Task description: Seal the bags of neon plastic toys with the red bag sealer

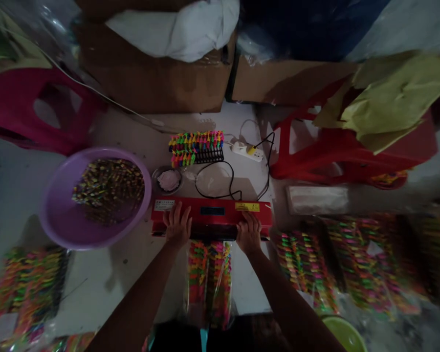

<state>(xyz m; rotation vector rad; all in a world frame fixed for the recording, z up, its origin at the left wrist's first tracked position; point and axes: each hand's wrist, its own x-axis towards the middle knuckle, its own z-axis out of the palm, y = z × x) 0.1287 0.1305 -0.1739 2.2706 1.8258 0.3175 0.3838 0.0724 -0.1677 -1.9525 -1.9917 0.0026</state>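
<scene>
A red bag heat sealer (212, 220) lies crosswise on the pale work surface in front of me. My left hand (177, 224) rests on its left part, palm down with fingers spread. On the right part, my right hand (248, 232) lies with fingers stretched over the top, near a yellow label (247, 207). Neither hand is wrapped around anything. A clear plastic bag (209, 281) of small colourful pieces runs from the sealer's front edge towards me, between my forearms. Its upper end is hidden at the sealer.
Left stands a purple basin (55, 225) of small pieces; beside it, a small dish (169, 180). Behind the sealer are a black rack (209, 155) with colourful pieces, a power strip (247, 151) and a looped cord. Filled bags (366, 264) lie right; a red stool (315, 156) stands behind them.
</scene>
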